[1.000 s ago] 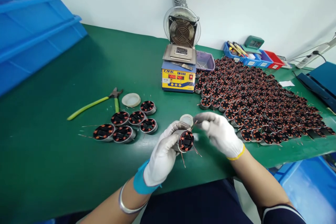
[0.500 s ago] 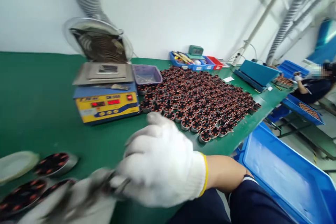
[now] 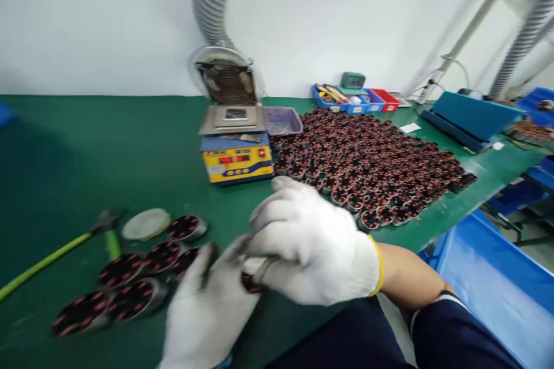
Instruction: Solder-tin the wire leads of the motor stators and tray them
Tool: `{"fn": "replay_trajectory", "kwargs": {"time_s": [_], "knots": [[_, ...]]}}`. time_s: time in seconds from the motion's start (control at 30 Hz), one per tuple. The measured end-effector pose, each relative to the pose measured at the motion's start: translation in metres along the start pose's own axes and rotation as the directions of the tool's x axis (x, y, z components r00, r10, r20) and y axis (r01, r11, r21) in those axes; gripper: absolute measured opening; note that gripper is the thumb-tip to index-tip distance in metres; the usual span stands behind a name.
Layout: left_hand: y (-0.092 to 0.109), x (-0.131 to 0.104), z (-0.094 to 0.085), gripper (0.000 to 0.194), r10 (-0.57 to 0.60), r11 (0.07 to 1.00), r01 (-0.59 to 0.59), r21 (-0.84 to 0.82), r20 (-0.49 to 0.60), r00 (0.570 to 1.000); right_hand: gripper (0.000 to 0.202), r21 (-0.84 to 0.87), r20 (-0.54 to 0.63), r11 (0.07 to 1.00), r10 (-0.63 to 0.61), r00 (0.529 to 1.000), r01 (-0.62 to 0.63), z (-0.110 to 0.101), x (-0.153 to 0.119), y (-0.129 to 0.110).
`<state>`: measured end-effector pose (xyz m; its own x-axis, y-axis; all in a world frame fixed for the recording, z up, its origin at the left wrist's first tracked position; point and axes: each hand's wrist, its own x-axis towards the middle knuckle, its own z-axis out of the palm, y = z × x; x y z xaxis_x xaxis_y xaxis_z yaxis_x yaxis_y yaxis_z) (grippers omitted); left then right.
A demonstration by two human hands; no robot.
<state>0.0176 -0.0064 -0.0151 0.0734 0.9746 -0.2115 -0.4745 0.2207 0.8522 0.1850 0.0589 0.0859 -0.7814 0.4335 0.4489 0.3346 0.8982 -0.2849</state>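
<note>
My left hand (image 3: 212,305), in a white glove with dark smudged fingertips, is closed round a round part with a dark and copper face (image 3: 251,282), mostly hidden by the gloves. My right hand (image 3: 303,242), gloved in white with a yellow cuff, bends its fingers over the same part from the right, against a whitish piece on it. Several similar round parts (image 3: 132,298) lie on the green table to the left of my hands, near a pale round lid (image 3: 146,223) and green-handled pliers (image 3: 52,256).
A yellow and blue heating unit (image 3: 238,164) stands behind my hands, beside a purple tray (image 3: 282,121). Many round parts (image 3: 367,161) cover the table to the right. A large blue bin (image 3: 497,277) is at the lower right.
The view has swung left, bringing the pliers and more round parts into sight. My hands still meet at the front, and the part between them now shows more clearly.
</note>
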Motion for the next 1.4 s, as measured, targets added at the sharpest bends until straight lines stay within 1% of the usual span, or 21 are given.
{"fn": "replay_trajectory", "kwargs": {"time_s": [0.03,0.13,0.23,0.27,0.33,0.4,0.43,0.5,0.6,0.7,0.77,0.8,0.87,0.97,1.03,1.07,1.13,1.2,1.27,1.33,1.4], "knots": [[-0.002,0.001,0.004,0.049,-0.030,0.999,0.030,-0.045,0.001,1.000,0.016,0.041,-0.027,0.999,0.008,1.000,-0.007,-0.001,-0.001,0.000],[-0.002,0.000,0.016,0.036,-0.109,0.960,0.142,-0.243,0.145,0.983,0.012,0.194,-0.084,0.980,0.058,0.995,-0.041,0.002,-0.008,0.004],[0.003,-0.003,0.025,0.041,-0.049,0.949,0.109,-0.297,0.203,0.978,0.006,0.418,-0.191,0.904,0.187,0.964,-0.092,0.017,-0.023,0.009],[0.003,-0.004,0.026,0.044,-0.027,0.949,0.087,-0.303,0.198,0.980,0.003,0.511,-0.231,0.853,0.256,0.938,-0.107,0.024,-0.030,0.010],[0.001,-0.004,0.028,0.049,-0.005,0.954,0.054,-0.295,0.165,0.986,0.006,0.675,-0.300,0.730,0.407,0.863,-0.109,0.040,-0.045,0.011],[-0.005,-0.004,0.031,0.049,0.023,0.970,0.000,-0.243,0.093,0.995,0.008,0.764,-0.322,0.636,0.523,0.789,-0.109,0.053,-0.060,0.010],[-0.008,-0.003,0.033,0.047,0.047,0.979,-0.038,-0.201,0.041,0.998,0.007,0.773,-0.320,0.623,0.550,0.771,-0.123,0.057,-0.065,0.009],[-0.013,-0.003,0.037,0.045,0.106,0.989,-0.115,-0.096,-0.091,0.990,0.009,0.725,-0.301,0.667,0.533,0.791,-0.173,0.063,-0.072,0.007],[-0.011,-0.004,0.039,0.053,0.200,0.979,-0.198,0.038,-0.307,0.930,0.024,0.576,-0.272,0.793,0.417,0.867,-0.201,0.061,-0.072,0.012],[-0.004,-0.004,0.038,0.055,0.237,0.971,-0.212,0.108,-0.371,0.898,0.043,0.337,-0.217,0.919,0.285,0.934,-0.202,0.048,-0.065,0.027],[-0.001,-0.003,0.037,0.054,0.228,0.973,-0.192,0.129,-0.377,0.898,0.056,0.055,-0.170,0.984,0.178,0.969,-0.171,0.031,-0.062,0.039],[-0.001,-0.003,0.037,0.054,0.217,0.975,-0.177,0.137,-0.379,0.899,0.062,-0.082,-0.154,0.985,0.139,0.978,-0.153,0.021,-0.061,0.043],[-0.003,-0.004,0.038,0.054,0.189,0.978,-0.140,0.154,-0.373,0.909,0.072,-0.238,-0.157,0.961,0.105,0.982,-0.141,0.001,-0.060,0.049],[-0.006,-0.006,0.042,0.057,0.174,0.976,-0.109,0.191,-0.363,0.915,0.074,-0.189,-0.073,0.969,0.149,0.986,-0.160,-0.016,-0.060,0.049],[-0.006,-0.006,0.043,0.057,0.182,0.969,-0.099,0.227,-0.382,0.906,0.072,-0.149,0.012,0.972,0.186,0.983,-0.182,-0.017,-0.061,0.048],[-0.005,-0.006,0.043,0.056,0.176,0.966,-0.084,0.245,-0.387,0.905,0.070,-0.157,0.023,0.970,0.192,0.981,-0.187,-0.016,-0.061,0.048],[-0.002,-0.003,0.040,0.051,0.117,0.966,-0.021,0.258,-0.362,0.925,0.067,-0.203,-0.036,0.967,0.150,0.988,-0.154,-0.014,-0.061,0.048],[0.001,0.000,0.035,0.042,-0.013,0.973,0.074,0.219,-0.269,0.963,0.062,-0.252,-0.097,0.964,0.066,0.993,-0.089,-0.014,-0.059,0.049],[0.003,0.001,0.030,0.040,-0.131,0.979,0.153,0.136,-0.161,0.978,0.055,-0.292,-0.093,0.956,0.009,0.996,-0.036,-0.016,-0.056,0.049],[0.005,-0.001,0.026,0.051,-0.188,0.979,0.192,0.066,-0.072,0.980,0.051,-0.314,-0.055,0.949,-0.003,0.998,-0.015,-0.019,-0.053,0.049],[0.007,-0.003,0.024,0.068,-0.216,0.975,0.215,0.062,0.010,0.976,0.049,-0.308,-0.050,0.951,-0.015,0.999,-0.001,-0.020,-0.051,0.048]]}}
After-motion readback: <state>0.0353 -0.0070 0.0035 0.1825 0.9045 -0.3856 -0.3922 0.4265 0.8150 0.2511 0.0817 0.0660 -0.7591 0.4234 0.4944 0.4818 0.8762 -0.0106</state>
